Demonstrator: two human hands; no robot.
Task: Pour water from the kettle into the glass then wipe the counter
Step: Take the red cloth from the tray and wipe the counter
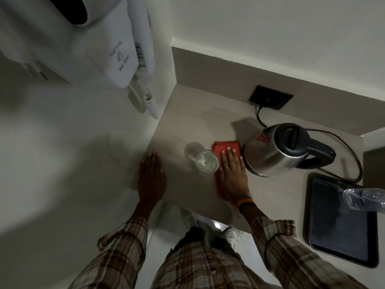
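A clear glass (206, 162) with water in it stands on the beige counter (193, 126). Right of it lies a red cloth (226, 147), and my right hand (234, 174) presses flat on that cloth, fingers straight and pointing away from me. Just right of the hand stands a steel kettle (273, 155) with a black lid and handle, upright, its cord running to the wall socket. My left hand (151, 176) rests flat and empty on the counter's left edge, left of the glass.
A black tray (325, 230) sits at the right with a clear plastic bottle (364, 200) lying over its far corner. A black socket (270, 97) is set in the back wall. A white wall hair dryer (116, 49) hangs at the upper left.
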